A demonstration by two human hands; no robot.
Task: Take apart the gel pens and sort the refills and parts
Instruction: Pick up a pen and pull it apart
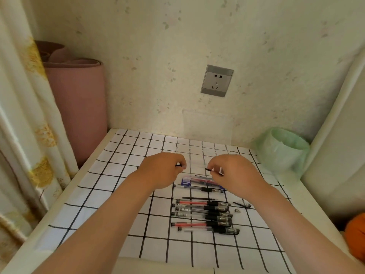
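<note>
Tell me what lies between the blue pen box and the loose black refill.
One clear gel pen with a black grip lies between the blue pen box and the black refill; head view shows it.

**Materials and finishes.** The table cover (110, 194) is white with a black grid, matt and lightly creased; whether it is cloth or paper cannot be told. The gel pens (203, 214), lower centre, have clear glossy plastic barrels and black matt grips. The held pen (197, 166) above them shows the same clear plastic, blurred. The pen box (197, 181) is transparent glossy plastic. A small cone tip (236, 210) looks metallic. The wall socket (216, 81) has a grey satin faceplate, and the wallpaper (158, 56) is matt. The rolled mat (79, 115), left, is pink, matt and foam-like. The curtain (29, 115) is soft cloth. The bin liner (284, 153), right, is thin, wrinkled, translucent green plastic film.
</note>
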